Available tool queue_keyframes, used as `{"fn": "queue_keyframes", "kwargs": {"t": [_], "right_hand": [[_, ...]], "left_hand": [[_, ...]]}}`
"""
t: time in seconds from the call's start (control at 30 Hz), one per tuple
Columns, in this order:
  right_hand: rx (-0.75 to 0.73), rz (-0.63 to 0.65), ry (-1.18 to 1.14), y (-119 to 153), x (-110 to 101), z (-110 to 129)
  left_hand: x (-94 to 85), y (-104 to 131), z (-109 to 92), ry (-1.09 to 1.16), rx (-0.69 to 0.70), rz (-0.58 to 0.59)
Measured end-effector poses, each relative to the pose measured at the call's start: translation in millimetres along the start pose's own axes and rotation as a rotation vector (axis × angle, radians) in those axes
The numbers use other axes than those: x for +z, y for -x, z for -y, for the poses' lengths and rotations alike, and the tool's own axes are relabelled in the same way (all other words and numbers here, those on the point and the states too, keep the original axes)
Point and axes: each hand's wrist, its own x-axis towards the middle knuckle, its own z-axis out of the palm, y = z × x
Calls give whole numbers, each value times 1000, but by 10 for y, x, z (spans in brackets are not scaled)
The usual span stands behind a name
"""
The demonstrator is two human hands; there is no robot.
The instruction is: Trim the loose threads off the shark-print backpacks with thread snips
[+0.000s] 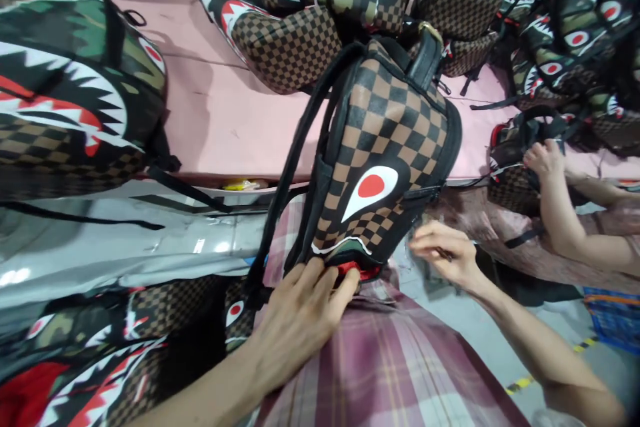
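A brown-and-black checkered backpack [395,120] with a white-and-red eye patch rests tilted over my lap and against the table edge. My left hand [305,314] grips its near end, thumb beside a red-lined opening [367,272]. Close to the bag's right side, apart from it, my right hand [447,250] is closed around something small and dark, mostly hidden by the fingers. Black straps [300,147] hang along the bag's left side, and a black handle [424,64] tops its far end.
A pink table [220,120] carries many similar backpacks, including a camouflage shark-mouth one [65,87] at left. More bags [145,320] lie below left. At right, a co-worker's hand [547,160] touches another bag [515,180]. A plaid apron [370,360] covers my lap.
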Motion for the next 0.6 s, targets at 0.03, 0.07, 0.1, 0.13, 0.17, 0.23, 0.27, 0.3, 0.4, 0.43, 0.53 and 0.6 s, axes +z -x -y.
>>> {"fn": "queue_keyframes", "kwargs": {"t": [0.03,0.07,0.1,0.13,0.17,0.23,0.27,0.3,0.4,0.43,0.53,0.6], "right_hand": [[45,-22,21,15,13,11],[65,-21,30,21,44,21],[78,-14,32,21,88,29],[95,-25,35,17,141,34],[121,-68,45,15,194,36],[198,-163,64,24,279,27],[244,-194,67,38,305,17],[286,-213,65,57,320,4],[355,-240,58,103,326,-32],[357,-242,55,105,329,-40],[327,-238,33,48,365,-40],[290,-228,35,-35,405,-18]], "left_hand": [[5,-26,-21,29,21,1],[19,-45,-36,89,47,-6],[41,-60,-48,159,75,-18],[66,-73,-58,221,102,-25],[93,-87,-70,265,126,-28],[140,-125,-103,310,167,-26],[157,-148,-121,321,182,-25],[169,-172,-139,329,193,-30],[180,-217,-165,337,212,-43],[179,-215,-161,332,207,-48],[180,-146,-108,332,164,-82],[177,-64,-52,352,111,-103]]}}
